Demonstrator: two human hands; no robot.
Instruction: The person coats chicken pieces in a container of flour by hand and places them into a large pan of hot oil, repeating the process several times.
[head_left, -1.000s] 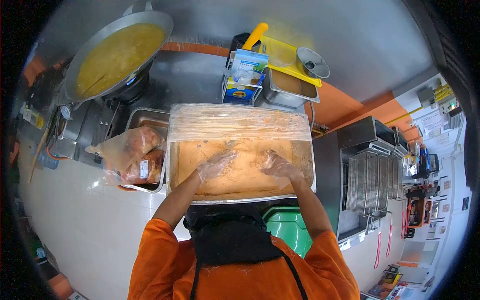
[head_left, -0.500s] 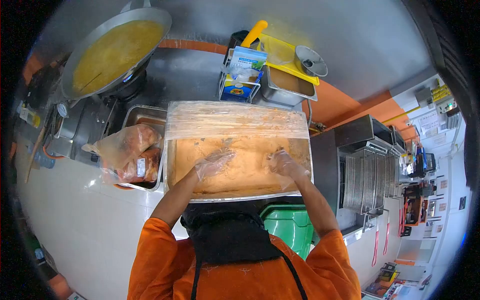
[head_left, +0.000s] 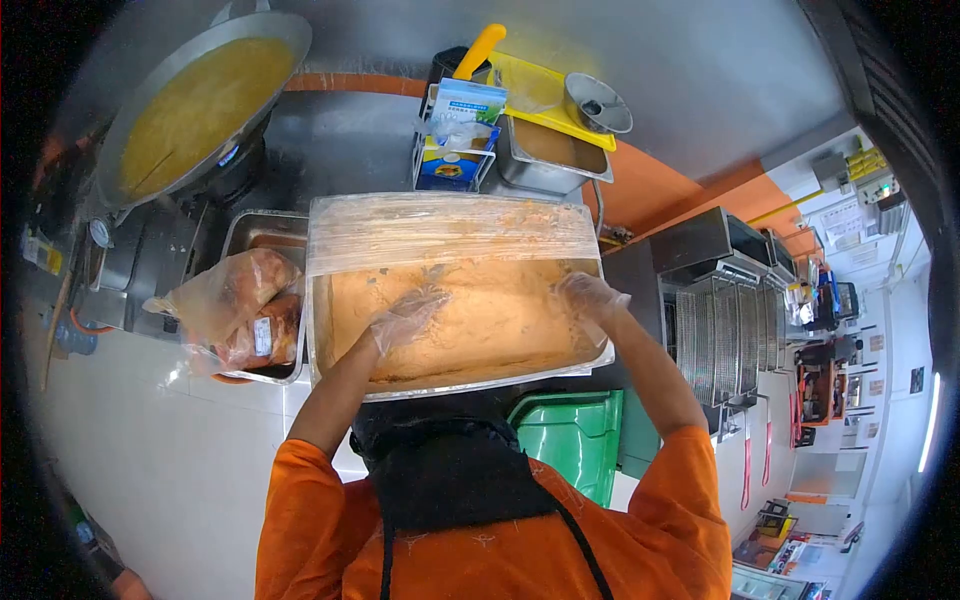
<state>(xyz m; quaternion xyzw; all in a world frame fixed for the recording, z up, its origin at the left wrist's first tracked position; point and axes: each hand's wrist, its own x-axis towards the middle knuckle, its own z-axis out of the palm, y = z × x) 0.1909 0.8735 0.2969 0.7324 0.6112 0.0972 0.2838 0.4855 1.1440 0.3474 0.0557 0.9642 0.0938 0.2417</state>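
Note:
A large metal tray (head_left: 463,384) holds a layer of pale orange breading flour (head_left: 490,310). My left hand (head_left: 410,318), in a clear plastic glove, rests on the flour at the left side, fingers stretched out. By the tray's right wall is my right hand (head_left: 592,298), gloved the same way; its fingers look apart and touch the flour, their tips partly hidden. Neither hand shows anything held. Wrinkled clear plastic (head_left: 455,235) covers the far strip of the tray.
Bagged meat (head_left: 262,335) lies in a metal pan (head_left: 240,245) on the left. Behind it, a wok of yellow oil (head_left: 205,115) sits over a burner. A rack with packets (head_left: 460,135) stands beyond the tray. Fryer baskets (head_left: 715,340) are at right, a green bin (head_left: 570,440) below.
My right hand has moved outward to the tray's right side. My left hand has moved slightly up along the flour. The whole view has shifted a little.

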